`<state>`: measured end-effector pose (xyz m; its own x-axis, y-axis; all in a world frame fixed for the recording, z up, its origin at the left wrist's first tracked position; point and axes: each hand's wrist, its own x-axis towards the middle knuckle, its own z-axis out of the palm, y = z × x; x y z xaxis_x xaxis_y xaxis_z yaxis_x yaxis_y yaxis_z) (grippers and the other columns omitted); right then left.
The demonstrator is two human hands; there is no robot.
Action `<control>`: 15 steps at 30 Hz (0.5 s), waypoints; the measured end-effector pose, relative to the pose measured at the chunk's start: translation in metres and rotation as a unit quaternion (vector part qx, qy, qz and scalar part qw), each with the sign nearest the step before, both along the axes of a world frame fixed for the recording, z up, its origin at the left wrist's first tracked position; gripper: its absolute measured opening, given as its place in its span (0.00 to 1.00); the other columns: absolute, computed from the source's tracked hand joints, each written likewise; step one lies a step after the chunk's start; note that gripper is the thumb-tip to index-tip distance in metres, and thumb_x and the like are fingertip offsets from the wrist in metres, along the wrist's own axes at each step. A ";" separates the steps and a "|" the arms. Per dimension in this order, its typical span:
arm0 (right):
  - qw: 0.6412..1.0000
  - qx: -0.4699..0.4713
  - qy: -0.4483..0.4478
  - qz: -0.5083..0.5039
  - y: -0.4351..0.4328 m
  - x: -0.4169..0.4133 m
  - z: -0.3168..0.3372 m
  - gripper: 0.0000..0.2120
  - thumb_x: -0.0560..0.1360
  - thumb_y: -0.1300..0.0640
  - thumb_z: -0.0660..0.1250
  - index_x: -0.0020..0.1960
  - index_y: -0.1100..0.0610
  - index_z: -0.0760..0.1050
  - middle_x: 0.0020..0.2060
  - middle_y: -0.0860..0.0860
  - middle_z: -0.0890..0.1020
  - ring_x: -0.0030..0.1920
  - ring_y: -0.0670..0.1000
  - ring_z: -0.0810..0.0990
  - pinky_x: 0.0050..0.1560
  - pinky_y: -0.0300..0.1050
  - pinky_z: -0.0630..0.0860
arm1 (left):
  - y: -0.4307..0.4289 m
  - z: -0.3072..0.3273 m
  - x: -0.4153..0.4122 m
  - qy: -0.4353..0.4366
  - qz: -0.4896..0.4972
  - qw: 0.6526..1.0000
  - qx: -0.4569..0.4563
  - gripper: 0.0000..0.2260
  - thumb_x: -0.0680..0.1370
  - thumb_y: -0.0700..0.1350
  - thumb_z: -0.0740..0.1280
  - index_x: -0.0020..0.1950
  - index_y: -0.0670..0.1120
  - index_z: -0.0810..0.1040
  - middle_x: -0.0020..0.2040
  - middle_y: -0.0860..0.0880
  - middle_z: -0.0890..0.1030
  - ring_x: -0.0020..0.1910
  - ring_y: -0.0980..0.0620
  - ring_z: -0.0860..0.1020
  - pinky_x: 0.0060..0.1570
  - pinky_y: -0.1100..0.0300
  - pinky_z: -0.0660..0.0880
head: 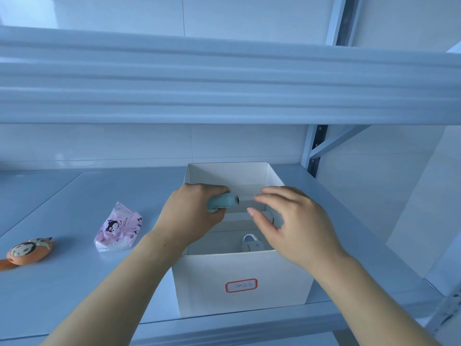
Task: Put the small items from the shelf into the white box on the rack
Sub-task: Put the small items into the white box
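Teal gadget (221, 202) lies crosswise above white box (239, 275) — gripped in left hand (192, 211), right hand (289, 221) spread just beside its tip.

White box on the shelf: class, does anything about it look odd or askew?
Yes. The red-bordered label on the front of the white box sits slightly tilted, and its handwriting appears upside down.

A storeroom, it seems: bare metal rack (314, 151), white tiled wall (124, 143), and a labelled white box (239, 278).
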<state>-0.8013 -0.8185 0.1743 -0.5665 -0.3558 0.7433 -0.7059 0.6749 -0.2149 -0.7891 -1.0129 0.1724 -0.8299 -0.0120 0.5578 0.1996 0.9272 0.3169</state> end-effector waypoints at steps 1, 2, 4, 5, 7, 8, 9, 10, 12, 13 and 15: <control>1.000 -0.002 0.000 0.007 0.000 0.002 -0.001 0.11 0.71 0.48 0.68 0.47 0.54 0.82 0.46 0.48 0.84 0.49 0.50 0.81 0.42 0.44 0.80 | 0.000 0.000 0.000 -0.004 0.002 1.000 0.002 0.11 0.69 0.45 0.67 0.49 0.57 0.78 0.40 0.54 0.83 0.38 0.47 0.77 0.36 0.54 0.77; 1.000 -0.003 0.003 0.013 0.001 0.004 -0.001 0.11 0.71 0.48 0.67 0.46 0.54 0.82 0.46 0.48 0.84 0.48 0.49 0.81 0.41 0.43 0.80 | 0.001 0.001 0.001 -0.008 0.003 1.000 0.004 0.10 0.69 0.45 0.67 0.49 0.57 0.78 0.40 0.53 0.83 0.38 0.47 0.77 0.37 0.54 0.77; 1.000 0.004 0.011 0.024 0.002 0.009 -0.004 0.12 0.71 0.47 0.66 0.45 0.53 0.82 0.46 0.47 0.84 0.48 0.47 0.81 0.41 0.41 0.79 | 0.002 0.002 0.003 -0.016 0.004 1.000 0.012 0.10 0.70 0.46 0.67 0.49 0.57 0.78 0.40 0.53 0.83 0.38 0.47 0.77 0.37 0.54 0.77; 0.999 0.007 0.019 0.030 0.004 0.011 -0.007 0.13 0.72 0.45 0.64 0.45 0.52 0.82 0.46 0.46 0.84 0.48 0.46 0.81 0.40 0.39 0.79 | 0.003 0.003 0.004 -0.018 0.005 1.000 0.016 0.10 0.70 0.45 0.67 0.49 0.57 0.78 0.40 0.53 0.83 0.38 0.47 0.77 0.38 0.54 0.77; 0.998 0.015 0.052 0.044 0.007 0.014 -0.014 0.15 0.73 0.43 0.62 0.43 0.52 0.82 0.44 0.46 0.84 0.46 0.46 0.81 0.39 0.38 0.78 | 0.004 0.006 0.007 -0.018 0.003 1.000 0.017 0.11 0.70 0.45 0.67 0.50 0.57 0.79 0.41 0.53 0.84 0.38 0.47 0.78 0.38 0.54 0.77; 0.996 0.022 0.076 0.049 0.008 0.015 -0.019 0.16 0.73 0.43 0.62 0.42 0.53 0.82 0.43 0.47 0.84 0.45 0.47 0.81 0.38 0.38 0.77 | 0.005 0.008 0.009 -0.016 0.000 1.000 0.015 0.11 0.70 0.45 0.67 0.50 0.57 0.79 0.42 0.53 0.84 0.39 0.48 0.78 0.39 0.54 0.77; 0.993 0.028 0.100 0.055 0.010 0.016 -0.025 0.16 0.74 0.43 0.62 0.41 0.53 0.82 0.42 0.47 0.84 0.44 0.48 0.81 0.37 0.38 0.76 | 0.007 0.010 0.010 -0.012 -0.006 1.000 0.016 0.11 0.70 0.45 0.68 0.50 0.57 0.79 0.42 0.53 0.84 0.39 0.48 0.78 0.39 0.54 0.77; 0.991 0.033 0.117 0.062 0.010 0.016 -0.031 0.17 0.75 0.44 0.62 0.40 0.54 0.81 0.42 0.48 0.84 0.43 0.49 0.81 0.37 0.39 0.76 | 0.008 0.011 0.012 -0.004 -0.012 1.000 0.019 0.11 0.70 0.45 0.68 0.50 0.57 0.79 0.42 0.54 0.84 0.39 0.48 0.78 0.39 0.54 0.77; 0.987 0.046 0.136 0.067 0.011 0.017 -0.041 0.16 0.76 0.44 0.61 0.40 0.54 0.81 0.42 0.48 0.83 0.42 0.50 0.81 0.37 0.40 0.76 | 0.014 0.014 0.017 0.010 -0.021 0.999 0.025 0.12 0.69 0.45 0.69 0.50 0.57 0.79 0.43 0.55 0.84 0.40 0.49 0.78 0.39 0.56 0.77; 0.986 0.054 0.142 0.063 0.011 0.017 -0.045 0.16 0.76 0.44 0.61 0.41 0.54 0.80 0.41 0.47 0.83 0.42 0.50 0.80 0.37 0.41 0.74 | 0.017 0.015 0.019 0.014 -0.025 0.999 0.024 0.12 0.69 0.45 0.69 0.51 0.57 0.79 0.43 0.55 0.84 0.40 0.49 0.78 0.39 0.56 0.77; 0.985 0.063 0.156 0.047 0.013 0.016 -0.051 0.16 0.76 0.42 0.61 0.41 0.52 0.79 0.40 0.44 0.83 0.41 0.49 0.80 0.39 0.42 0.70 | 0.023 0.014 0.022 0.019 -0.029 0.999 0.017 0.12 0.69 0.45 0.69 0.51 0.57 0.79 0.44 0.55 0.84 0.42 0.49 0.78 0.39 0.55 0.77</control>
